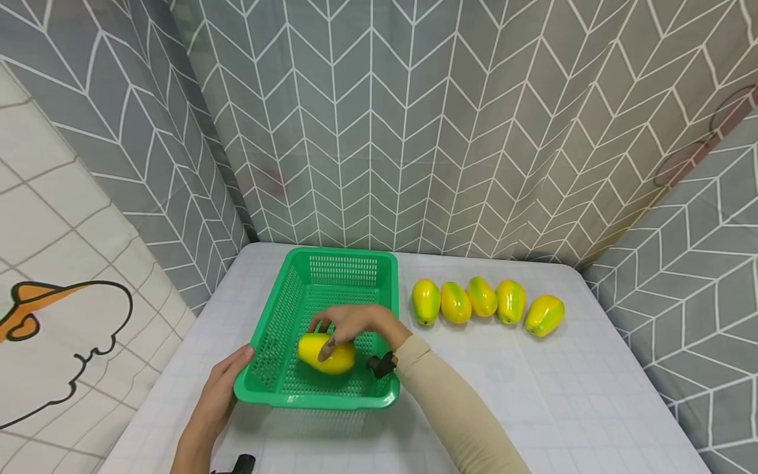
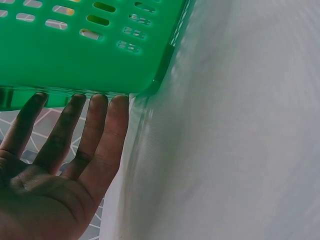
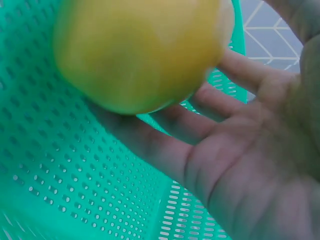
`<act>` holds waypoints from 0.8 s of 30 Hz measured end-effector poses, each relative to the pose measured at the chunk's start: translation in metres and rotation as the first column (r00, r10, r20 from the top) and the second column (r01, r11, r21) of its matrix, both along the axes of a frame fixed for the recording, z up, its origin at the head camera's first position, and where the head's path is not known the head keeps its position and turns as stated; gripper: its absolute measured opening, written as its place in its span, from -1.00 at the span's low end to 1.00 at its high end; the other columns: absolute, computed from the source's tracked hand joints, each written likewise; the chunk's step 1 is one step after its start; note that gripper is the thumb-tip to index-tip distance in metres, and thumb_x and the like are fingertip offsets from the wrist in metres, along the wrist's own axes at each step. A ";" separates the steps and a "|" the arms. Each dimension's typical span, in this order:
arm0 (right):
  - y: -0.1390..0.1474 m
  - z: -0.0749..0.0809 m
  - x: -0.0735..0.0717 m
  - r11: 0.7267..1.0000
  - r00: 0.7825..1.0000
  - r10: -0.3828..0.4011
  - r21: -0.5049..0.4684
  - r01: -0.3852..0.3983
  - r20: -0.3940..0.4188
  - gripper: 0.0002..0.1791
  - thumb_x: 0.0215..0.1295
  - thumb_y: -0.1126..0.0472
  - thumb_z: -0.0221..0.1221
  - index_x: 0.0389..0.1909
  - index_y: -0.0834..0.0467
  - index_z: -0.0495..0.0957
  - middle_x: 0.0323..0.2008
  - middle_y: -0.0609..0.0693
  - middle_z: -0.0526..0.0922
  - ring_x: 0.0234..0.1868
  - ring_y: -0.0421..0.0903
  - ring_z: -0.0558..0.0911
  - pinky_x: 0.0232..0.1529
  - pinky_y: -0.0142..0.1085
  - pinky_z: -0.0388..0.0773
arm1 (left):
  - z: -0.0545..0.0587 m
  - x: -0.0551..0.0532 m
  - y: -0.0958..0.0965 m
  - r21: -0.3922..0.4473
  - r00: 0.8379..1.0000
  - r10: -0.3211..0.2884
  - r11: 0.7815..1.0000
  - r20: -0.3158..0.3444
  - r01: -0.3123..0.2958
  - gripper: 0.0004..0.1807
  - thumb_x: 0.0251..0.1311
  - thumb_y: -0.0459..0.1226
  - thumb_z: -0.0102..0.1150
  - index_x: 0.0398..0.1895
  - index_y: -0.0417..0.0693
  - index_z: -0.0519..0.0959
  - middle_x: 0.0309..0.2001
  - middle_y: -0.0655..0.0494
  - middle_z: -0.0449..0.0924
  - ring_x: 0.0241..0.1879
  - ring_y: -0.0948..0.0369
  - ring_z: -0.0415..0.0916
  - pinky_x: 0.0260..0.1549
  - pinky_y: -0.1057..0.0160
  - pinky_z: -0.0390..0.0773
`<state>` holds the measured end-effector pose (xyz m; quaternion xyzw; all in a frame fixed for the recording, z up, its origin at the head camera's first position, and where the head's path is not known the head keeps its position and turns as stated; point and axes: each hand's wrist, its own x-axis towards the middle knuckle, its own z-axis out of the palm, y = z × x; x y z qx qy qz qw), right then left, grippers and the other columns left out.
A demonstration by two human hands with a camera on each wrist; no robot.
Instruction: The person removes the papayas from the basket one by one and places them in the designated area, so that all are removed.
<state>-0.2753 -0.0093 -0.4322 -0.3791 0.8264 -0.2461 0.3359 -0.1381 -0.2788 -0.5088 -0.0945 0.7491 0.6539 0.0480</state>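
Note:
In the head view a green plastic basket [image 1: 272, 399] with perforated walls stands at the table's left part. My right hand [image 1: 349, 322] reaches inside it and grips a yellow papaya [image 1: 337, 359], thumb on the near side. In the right wrist view the fingers curl around the papaya [image 3: 145, 55], with the perforated basket floor behind it. Outside the basket's near left corner, my left hand [image 1: 222, 388] touches the rim. Its fingers [image 2: 112, 120] are extended, tips against the green edge in the left wrist view; the left thumb is hidden there.
Several more yellow-green papayas lie in a row right of the basket, from one papaya [image 1: 426, 301] beside its wall to another papaya [image 1: 544, 315] farther right. The white table [image 1: 568, 395] is bounded at the back by a grey patterned curtain [image 1: 379, 131].

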 end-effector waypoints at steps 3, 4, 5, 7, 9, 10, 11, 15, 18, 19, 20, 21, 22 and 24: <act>0.001 0.002 -0.001 0.997 0.999 -0.048 -0.060 0.047 -0.005 -0.28 0.25 -0.03 0.49 0.40 0.00 0.51 0.33 0.12 0.58 0.19 -0.14 0.56 0.08 -0.36 0.61 | 0.000 -0.001 0.000 -0.004 1.000 0.000 1.000 -0.004 0.000 -0.30 0.70 0.05 -0.18 0.60 -0.31 0.26 -0.20 0.58 0.73 -0.31 0.34 0.73 -0.20 0.36 0.72; 0.001 0.003 -0.002 0.995 0.998 -0.060 -0.076 0.059 -0.007 -0.28 0.25 -0.03 0.49 0.41 0.02 0.51 0.33 0.13 0.59 0.18 -0.15 0.56 0.07 -0.36 0.61 | 0.000 -0.001 0.000 -0.004 1.000 0.002 1.000 -0.003 -0.002 -0.30 0.70 0.05 -0.18 0.60 -0.31 0.26 -0.21 0.58 0.73 -0.32 0.34 0.73 -0.20 0.36 0.72; 0.001 0.003 -0.002 0.994 0.997 -0.072 -0.088 0.071 -0.012 -0.27 0.24 -0.03 0.49 0.41 0.02 0.51 0.32 0.13 0.59 0.17 -0.15 0.57 0.07 -0.37 0.61 | 0.000 -0.001 0.000 -0.003 1.000 0.002 1.000 -0.001 -0.002 -0.30 0.70 0.05 -0.18 0.60 -0.30 0.25 -0.21 0.57 0.74 -0.32 0.33 0.74 -0.20 0.36 0.72; 0.002 0.005 -0.004 0.990 0.995 -0.094 -0.109 0.091 -0.020 -0.25 0.24 -0.03 0.49 0.42 0.03 0.50 0.32 0.13 0.60 0.17 -0.15 0.57 0.08 -0.36 0.61 | 0.000 -0.002 0.000 0.000 1.000 0.002 1.000 0.006 -0.002 -0.29 0.70 0.06 -0.18 0.60 -0.30 0.25 -0.23 0.56 0.75 -0.34 0.33 0.74 -0.20 0.36 0.72; 0.003 0.007 -0.004 0.985 0.993 -0.119 -0.128 0.115 -0.023 -0.24 0.24 -0.04 0.48 0.43 0.03 0.49 0.32 0.13 0.59 0.17 -0.14 0.58 0.08 -0.34 0.62 | 0.000 -0.002 -0.001 0.002 1.000 0.002 1.000 0.008 -0.002 -0.29 0.70 0.05 -0.18 0.60 -0.30 0.25 -0.23 0.54 0.75 -0.34 0.32 0.74 -0.20 0.36 0.72; 0.004 0.007 -0.005 0.982 0.991 -0.132 -0.137 0.128 -0.026 -0.24 0.24 -0.04 0.48 0.44 0.03 0.48 0.33 0.13 0.59 0.17 -0.14 0.58 0.08 -0.34 0.62 | 0.000 -0.003 -0.001 0.002 1.000 0.001 1.000 0.008 -0.001 -0.29 0.70 0.06 -0.18 0.60 -0.30 0.25 -0.24 0.53 0.76 -0.34 0.32 0.74 -0.20 0.36 0.72; 0.004 0.008 -0.005 0.979 0.989 -0.145 -0.147 0.139 -0.029 -0.24 0.25 -0.05 0.47 0.44 0.03 0.48 0.33 0.12 0.59 0.17 -0.13 0.58 0.08 -0.34 0.62 | -0.001 -0.003 -0.001 0.003 1.000 0.000 1.000 0.007 0.000 -0.29 0.70 0.06 -0.18 0.60 -0.30 0.25 -0.24 0.52 0.76 -0.35 0.32 0.74 -0.20 0.36 0.72; 0.008 0.010 -0.007 0.964 0.979 -0.201 -0.187 0.190 -0.039 -0.25 0.27 -0.06 0.46 0.44 0.03 0.48 0.32 0.12 0.59 0.14 -0.12 0.59 0.03 -0.35 0.63 | -0.001 -0.002 -0.001 0.002 1.000 -0.003 1.000 0.002 0.003 -0.29 0.70 0.06 -0.18 0.60 -0.31 0.26 -0.22 0.51 0.75 -0.30 0.35 0.72 -0.19 0.37 0.71; 0.011 0.012 -0.009 0.946 0.967 -0.250 -0.222 0.235 -0.045 -0.27 0.26 -0.07 0.45 0.42 0.03 0.49 0.28 0.12 0.62 0.13 -0.06 0.62 -0.02 -0.34 0.65 | 0.000 -0.001 0.000 -0.002 1.000 -0.004 1.000 0.000 0.004 -0.27 0.69 0.07 -0.18 0.60 -0.32 0.25 -0.21 0.54 0.74 -0.27 0.36 0.72 -0.17 0.37 0.71; 0.012 0.013 -0.009 0.940 0.963 -0.265 -0.235 0.247 -0.048 -0.27 0.27 -0.07 0.45 0.42 0.04 0.50 0.27 0.13 0.62 0.14 -0.04 0.62 -0.02 -0.32 0.66 | 0.000 -0.001 0.000 -0.004 1.000 -0.003 1.000 -0.003 0.003 -0.27 0.69 0.08 -0.17 0.59 -0.33 0.26 -0.20 0.55 0.74 -0.26 0.36 0.72 -0.17 0.36 0.72; 0.013 0.013 -0.010 0.934 0.958 -0.281 -0.246 0.260 -0.056 -0.27 0.27 -0.07 0.45 0.41 0.05 0.50 0.27 0.12 0.63 0.16 -0.02 0.62 -0.02 -0.32 0.66 | 0.001 -0.001 0.000 -0.004 1.000 -0.002 1.000 -0.005 0.002 -0.26 0.69 0.08 -0.17 0.59 -0.33 0.26 -0.19 0.56 0.74 -0.26 0.36 0.73 -0.17 0.36 0.72; 0.014 0.014 -0.010 0.927 0.953 -0.298 -0.257 0.274 -0.059 -0.27 0.28 -0.08 0.44 0.41 0.06 0.49 0.26 0.13 0.63 0.17 0.00 0.63 -0.01 -0.31 0.67 | 0.001 -0.001 0.000 -0.004 1.000 -0.002 1.000 -0.008 0.002 -0.26 0.68 0.09 -0.17 0.59 -0.34 0.26 -0.19 0.56 0.74 -0.26 0.35 0.73 -0.17 0.36 0.73; 0.016 0.014 -0.010 0.920 0.947 -0.315 -0.265 0.288 -0.065 -0.27 0.29 -0.09 0.44 0.41 0.06 0.49 0.26 0.12 0.63 0.19 0.00 0.62 0.00 -0.30 0.67 | 0.001 -0.001 0.001 -0.004 1.000 -0.003 1.000 -0.012 0.003 -0.25 0.68 0.09 -0.17 0.59 -0.34 0.26 -0.20 0.56 0.74 -0.27 0.35 0.73 -0.17 0.36 0.73; 0.018 0.016 -0.010 0.906 0.935 -0.346 -0.283 0.313 -0.073 -0.27 0.31 -0.10 0.42 0.42 0.08 0.48 0.27 0.12 0.63 0.21 0.01 0.61 0.03 -0.27 0.67 | 0.001 -0.002 0.001 -0.005 1.000 -0.002 1.000 -0.020 0.002 -0.25 0.68 0.10 -0.16 0.58 -0.34 0.27 -0.19 0.57 0.74 -0.26 0.35 0.73 -0.18 0.35 0.73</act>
